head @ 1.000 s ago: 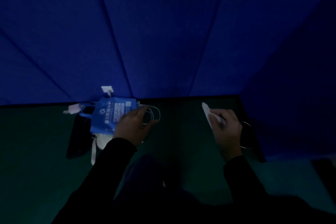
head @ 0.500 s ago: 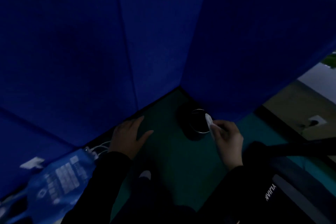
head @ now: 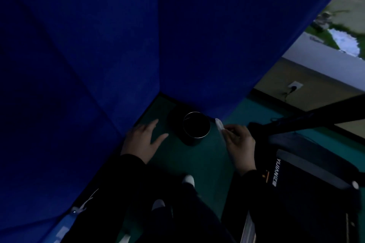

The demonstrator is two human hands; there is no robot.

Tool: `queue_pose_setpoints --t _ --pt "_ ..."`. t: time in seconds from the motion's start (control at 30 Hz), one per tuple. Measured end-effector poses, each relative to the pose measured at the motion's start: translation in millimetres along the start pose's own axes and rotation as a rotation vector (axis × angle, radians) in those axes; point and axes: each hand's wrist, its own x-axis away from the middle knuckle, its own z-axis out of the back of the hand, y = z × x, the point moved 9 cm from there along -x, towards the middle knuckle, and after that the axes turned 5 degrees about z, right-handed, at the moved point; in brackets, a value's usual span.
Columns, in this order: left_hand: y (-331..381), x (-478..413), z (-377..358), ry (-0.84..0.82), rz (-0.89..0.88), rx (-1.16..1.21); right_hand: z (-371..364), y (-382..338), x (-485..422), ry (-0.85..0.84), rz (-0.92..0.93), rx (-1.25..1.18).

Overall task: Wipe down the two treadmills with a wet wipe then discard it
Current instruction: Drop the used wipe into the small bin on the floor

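Note:
My right hand (head: 240, 145) pinches a folded white wet wipe (head: 219, 127) and holds it just right of a small round black bin (head: 195, 127) with a shiny rim. The bin stands on the green floor in the corner of the blue padded walls. My left hand (head: 143, 142) hovers left of the bin with its fingers spread and nothing in it. A black treadmill (head: 300, 179) with white lettering fills the lower right.
Blue padded walls (head: 98, 45) close in on the left and back. A blue bag and white cables (head: 79, 207) lie at the lower left. My white shoes (head: 188, 180) stand on the green floor (head: 205, 163). A wall socket (head: 294, 87) is at the right.
My view has swung right, so the bin is now central and the blue bag has slid off to the lower left. Both hands have come closer to the bin, the right still holding the wipe.

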Motion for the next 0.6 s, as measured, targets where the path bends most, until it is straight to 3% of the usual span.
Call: queue_pose_setpoints --t 0.6 --pt "98.9 -183.0 -58.5 -0.139 -0.004 -0.061 -69.8 138.4 -166.8 -0.090 -0.191 -0.048"
